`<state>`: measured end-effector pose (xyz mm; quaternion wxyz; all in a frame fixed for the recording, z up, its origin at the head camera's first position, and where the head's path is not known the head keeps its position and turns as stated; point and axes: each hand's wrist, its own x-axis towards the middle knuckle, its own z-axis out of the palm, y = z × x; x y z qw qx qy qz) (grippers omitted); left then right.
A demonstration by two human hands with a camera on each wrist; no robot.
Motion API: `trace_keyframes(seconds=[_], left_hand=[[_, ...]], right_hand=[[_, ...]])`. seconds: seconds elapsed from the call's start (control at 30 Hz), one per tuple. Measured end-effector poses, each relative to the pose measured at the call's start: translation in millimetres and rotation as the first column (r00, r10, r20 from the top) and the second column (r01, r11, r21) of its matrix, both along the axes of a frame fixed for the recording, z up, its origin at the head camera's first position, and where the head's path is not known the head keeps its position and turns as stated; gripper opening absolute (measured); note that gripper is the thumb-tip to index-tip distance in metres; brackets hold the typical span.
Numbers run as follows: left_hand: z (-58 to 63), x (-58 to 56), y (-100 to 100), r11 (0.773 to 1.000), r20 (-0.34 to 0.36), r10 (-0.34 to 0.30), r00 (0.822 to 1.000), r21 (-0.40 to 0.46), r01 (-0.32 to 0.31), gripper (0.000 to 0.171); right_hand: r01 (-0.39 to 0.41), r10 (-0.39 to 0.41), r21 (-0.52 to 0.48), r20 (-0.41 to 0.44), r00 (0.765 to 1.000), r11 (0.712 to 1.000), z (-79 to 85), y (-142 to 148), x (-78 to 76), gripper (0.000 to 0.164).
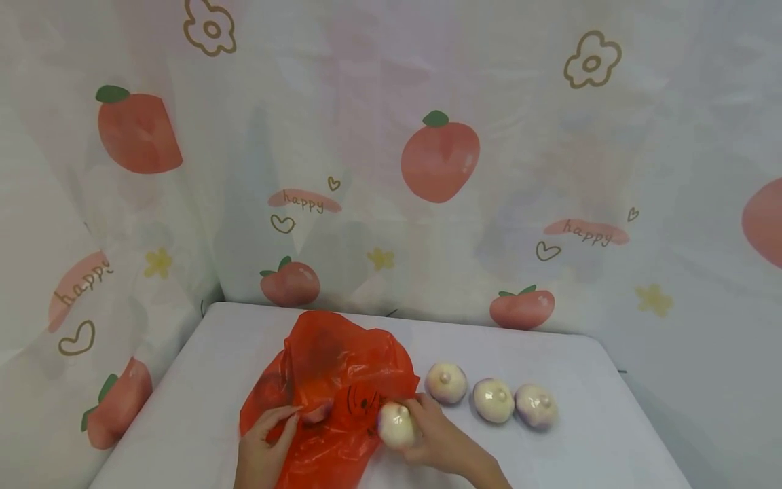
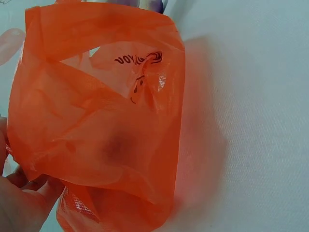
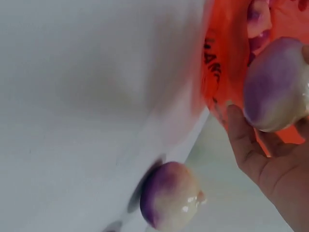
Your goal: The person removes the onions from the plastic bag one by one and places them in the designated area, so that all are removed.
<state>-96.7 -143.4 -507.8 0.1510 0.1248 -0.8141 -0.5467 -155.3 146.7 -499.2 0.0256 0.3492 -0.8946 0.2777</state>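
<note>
An orange-red plastic bag (image 1: 348,360) with black printing lies spread on the table. My left hand (image 1: 269,438) pinches its near edge between thumb and fingers; the left wrist view shows this hand (image 2: 29,198) at the bag's lower left corner. A purple-and-white turnip (image 1: 398,426) is in my right hand (image 1: 436,435), fingers curled round its side, right at the bag's mouth. From the right wrist, the held turnip (image 3: 275,87) overlaps the bag's opening. Something purple and pinkish (image 3: 259,19) shows inside the bag, partly hidden by the plastic.
Three more turnips, a left one (image 1: 446,383), a middle one (image 1: 493,401) and a right one (image 1: 536,406), sit in a row to the right of the bag. The white-covered table (image 1: 580,441) backs onto a hanging cloth (image 1: 379,81) printed with fruit.
</note>
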Motion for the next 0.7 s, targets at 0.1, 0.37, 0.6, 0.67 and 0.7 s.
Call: trace_keyframes(seconds=[0.1, 0.37, 0.6, 0.67, 0.7], left_hand=[[-0.7, 0.0, 0, 1.000, 0.001, -0.001, 1.000, 0.004, 0.001, 0.013], [-3.4, -0.2, -1, 1.000, 0.008, 0.000, 1.000, 0.003, 0.000, 0.014], [-4.8, -0.7, 0, 1.000, -0.004, 0.008, 1.000, -0.008, -0.008, 0.014], [-4.0, -0.9, -1, 1.000, 0.018, 0.005, 1.000, -0.005, -0.005, 0.015], [-3.4, -1.1, -1, 1.000, 0.027, 0.005, 1.000, -0.002, -0.005, 0.015]], right_hand=[[0.007, -0.007, 0.005, 0.012, 1.000, 1.000, 0.1, 9, 0.8, 0.058], [0.098, -0.098, 0.015, 0.003, 0.995, 0.995, -3.2, 25, 1.3, 0.062], [0.243, -0.240, 0.040, -0.057, 0.969, 0.969, -9.9, 38, -0.7, 0.062], [0.277, -0.275, 0.031, -0.070, 0.959, 0.960, -9.7, 41, -0.5, 0.061], [0.286, -0.284, 0.023, -0.068, 0.957, 0.958, -9.3, 43, -0.2, 0.061]])
